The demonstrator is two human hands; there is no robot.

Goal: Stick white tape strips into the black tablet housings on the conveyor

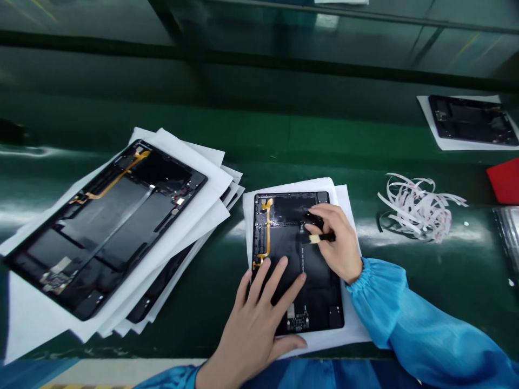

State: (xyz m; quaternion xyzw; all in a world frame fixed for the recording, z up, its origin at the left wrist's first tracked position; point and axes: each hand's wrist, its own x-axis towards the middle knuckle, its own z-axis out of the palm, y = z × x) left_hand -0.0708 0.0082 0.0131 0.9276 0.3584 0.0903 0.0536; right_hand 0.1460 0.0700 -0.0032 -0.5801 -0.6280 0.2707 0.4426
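An opened tablet lies on white sheets in front of me, its inner parts and an orange flex cable showing. My left hand rests on its lower left part with fingers spread and the thumb at the bottom edge. My right hand is over the tablet's upper right part, fingers curled in a pinch. From that pinch sticks out a small black strip with a pale yellow end. The fingers hide part of the strip and the board beneath.
On the left, a stack of opened tablets is layered with white sheets. A tangle of white liner strips lies on the green bench to the right. Farther right are another tablet and a red bin.
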